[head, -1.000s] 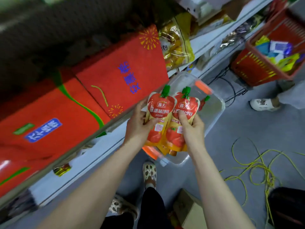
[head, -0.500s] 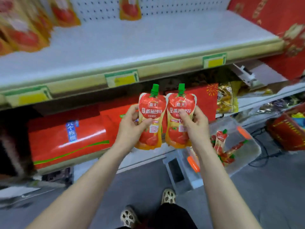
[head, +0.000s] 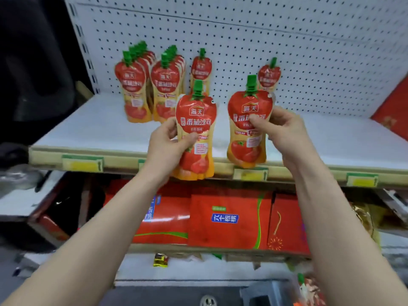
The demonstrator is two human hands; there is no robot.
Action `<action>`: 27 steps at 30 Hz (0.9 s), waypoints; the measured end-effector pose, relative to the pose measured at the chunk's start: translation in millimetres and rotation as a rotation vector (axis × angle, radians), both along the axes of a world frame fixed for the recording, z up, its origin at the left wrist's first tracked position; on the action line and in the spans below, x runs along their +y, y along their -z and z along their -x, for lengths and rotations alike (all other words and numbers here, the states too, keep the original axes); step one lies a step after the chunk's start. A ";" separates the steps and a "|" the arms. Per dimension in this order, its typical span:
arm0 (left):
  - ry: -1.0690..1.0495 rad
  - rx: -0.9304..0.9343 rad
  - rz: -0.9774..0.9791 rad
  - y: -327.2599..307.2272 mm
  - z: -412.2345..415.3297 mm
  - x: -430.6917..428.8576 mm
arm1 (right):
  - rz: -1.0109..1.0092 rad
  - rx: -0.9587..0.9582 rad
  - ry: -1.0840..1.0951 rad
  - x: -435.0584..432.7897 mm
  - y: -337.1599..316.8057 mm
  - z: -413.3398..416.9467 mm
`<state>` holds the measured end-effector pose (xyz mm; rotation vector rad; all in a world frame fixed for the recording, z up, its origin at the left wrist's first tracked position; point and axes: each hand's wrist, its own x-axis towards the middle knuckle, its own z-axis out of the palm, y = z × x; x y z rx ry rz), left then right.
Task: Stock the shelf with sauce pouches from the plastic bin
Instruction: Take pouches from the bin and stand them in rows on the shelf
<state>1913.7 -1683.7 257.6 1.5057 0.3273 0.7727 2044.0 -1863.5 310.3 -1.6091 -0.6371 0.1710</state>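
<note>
My left hand (head: 164,146) grips a red and yellow sauce pouch (head: 196,127) with a green cap, held upright over the front edge of the white shelf (head: 88,133). My right hand (head: 284,131) holds a second identical pouch (head: 247,138) a little to the right and slightly higher. On the shelf, against the pegboard, stand two rows of several pouches each (head: 134,89) (head: 166,87), plus two single pouches (head: 201,69) (head: 269,75). A corner of the plastic bin (head: 271,292) shows at the bottom right, with a pouch (head: 309,288) in it.
Red gift boxes (head: 227,217) fill the shelf below. Another red box (head: 393,115) stands at the right end of the top shelf. Yellow price tags (head: 82,165) line the shelf's front rail. A small yellow packet (head: 160,260) lies on the lowest shelf.
The view has swung up from the bin to the top shelf. Both hands rose with their pouches and moved apart, from side by side to a clear gap between them.
</note>
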 end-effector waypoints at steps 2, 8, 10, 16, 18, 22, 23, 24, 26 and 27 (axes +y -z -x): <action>-0.035 -0.030 0.007 -10.9 -8.6 20.4 | 0.027 0.006 -0.017 26.2 -14.6 -20.6; -0.161 -0.033 0.062 -15.8 -37.3 68.7 | 0.083 0.115 -0.063 110.8 -18.8 -93.0; -0.183 -0.012 0.075 -13.4 -46.3 77.9 | 0.082 0.143 -0.060 137.9 -11.3 -116.1; -0.208 0.047 0.084 -5.7 -71.6 88.0 | 0.105 0.161 -0.013 203.0 17.5 -179.9; -0.215 0.057 0.087 -2.5 -77.6 90.3 | 0.121 0.168 0.000 219.8 22.6 -194.7; -0.228 0.028 0.080 1.8 -85.5 93.6 | 0.130 0.146 -0.013 244.4 26.8 -215.2; -0.231 0.022 0.078 2.5 -87.0 94.4 | 0.130 0.138 -0.017 249.0 26.6 -217.8; -0.232 0.017 0.077 3.1 -88.4 94.8 | 0.127 0.130 -0.021 253.1 26.7 -219.2; -0.236 0.013 0.075 4.4 -90.5 95.6 | 0.123 0.115 -0.026 259.1 27.1 -221.6; -0.235 0.011 0.074 5.0 -91.2 95.9 | 0.123 0.105 -0.027 260.9 27.6 -222.5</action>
